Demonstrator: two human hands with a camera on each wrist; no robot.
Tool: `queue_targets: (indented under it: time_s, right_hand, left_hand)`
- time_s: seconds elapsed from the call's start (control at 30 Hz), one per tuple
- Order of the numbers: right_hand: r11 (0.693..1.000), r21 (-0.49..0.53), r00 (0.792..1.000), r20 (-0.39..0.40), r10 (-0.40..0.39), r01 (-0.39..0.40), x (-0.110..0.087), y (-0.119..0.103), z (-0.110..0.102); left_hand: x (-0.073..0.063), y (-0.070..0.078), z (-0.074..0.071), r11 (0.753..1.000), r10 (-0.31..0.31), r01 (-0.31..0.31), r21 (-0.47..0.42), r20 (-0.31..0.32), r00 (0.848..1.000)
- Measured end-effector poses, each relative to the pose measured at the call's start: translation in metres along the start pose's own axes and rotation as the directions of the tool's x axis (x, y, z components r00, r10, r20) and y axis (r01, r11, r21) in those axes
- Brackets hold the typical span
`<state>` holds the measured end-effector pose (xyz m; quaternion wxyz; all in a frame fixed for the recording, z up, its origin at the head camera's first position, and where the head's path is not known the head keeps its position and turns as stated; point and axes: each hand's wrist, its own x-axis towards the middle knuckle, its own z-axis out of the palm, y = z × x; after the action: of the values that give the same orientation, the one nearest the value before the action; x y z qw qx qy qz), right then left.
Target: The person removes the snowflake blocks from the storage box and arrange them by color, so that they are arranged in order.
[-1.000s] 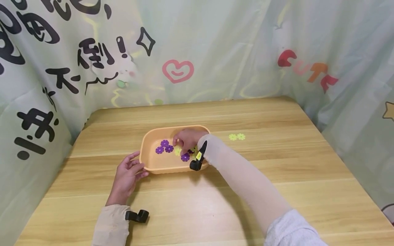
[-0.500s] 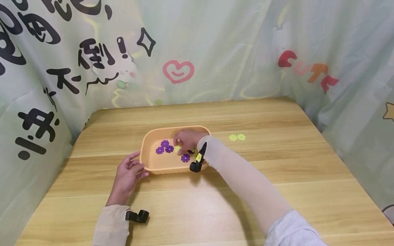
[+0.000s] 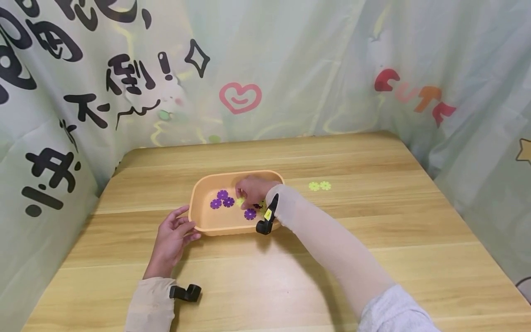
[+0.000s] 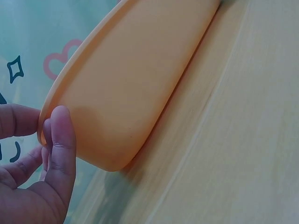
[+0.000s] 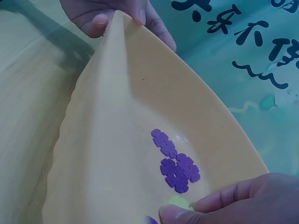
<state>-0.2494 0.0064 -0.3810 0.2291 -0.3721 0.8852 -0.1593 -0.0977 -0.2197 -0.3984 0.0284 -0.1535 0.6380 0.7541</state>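
An orange plastic basin (image 3: 199, 216) stands on the table. Its left front corner is gripped by my left hand (image 3: 172, 235); the left wrist view shows thumb and fingers on either side of the rim (image 4: 70, 70). My right hand (image 3: 256, 188) reaches inside, thumb and finger pinching a yellow-green snowflake disc (image 5: 180, 202) near the basin floor. Left of it three purple snowflake discs (image 3: 222, 195) lie close together. Another purple disc (image 3: 250, 214) is nearer the front wall. More yellow-green pieces beneath the right hand are partly hidden by hand and wrist.
Two yellow-green snowflake discs (image 3: 320, 186) lie side by side on the wooden table (image 3: 373, 198), right of the basin. A printed curtain (image 3: 290, 69) hangs behind the table and along both sides. Each wrist carries a black camera mount (image 3: 186, 293).
Both hands and the basin stay almost where they were. The right thumb and fingers shift very slightly at the yellow-green disc.
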Motion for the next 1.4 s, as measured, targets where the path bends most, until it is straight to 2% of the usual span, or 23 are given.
queue_targets:
  time_s: [0.4,0.67,1.13,1.4]
  right_hand:
    - [0.997,-0.056,0.998,0.008,0.058,-0.057,-0.001,-0.002,0.000]
    - [0.996,-0.075,0.999,0.009,0.049,-0.049,-0.003,-0.002,-0.001]
    - [0.997,0.064,0.999,-0.020,0.032,-0.031,-0.013,0.012,-0.005]
    - [0.995,0.093,0.999,-0.032,0.033,-0.030,-0.018,0.016,-0.012]
  left_hand:
    - [0.002,-0.003,0.001,1.000,-0.006,0.006,-0.005,-0.026,1.000]
    - [0.000,-0.001,0.001,1.000,0.006,-0.006,0.001,-0.002,1.000]
    - [0.000,0.000,0.002,1.000,0.016,-0.016,0.012,0.001,1.000]
    - [0.000,-0.002,0.001,1.000,0.017,-0.017,0.015,-0.004,1.000]
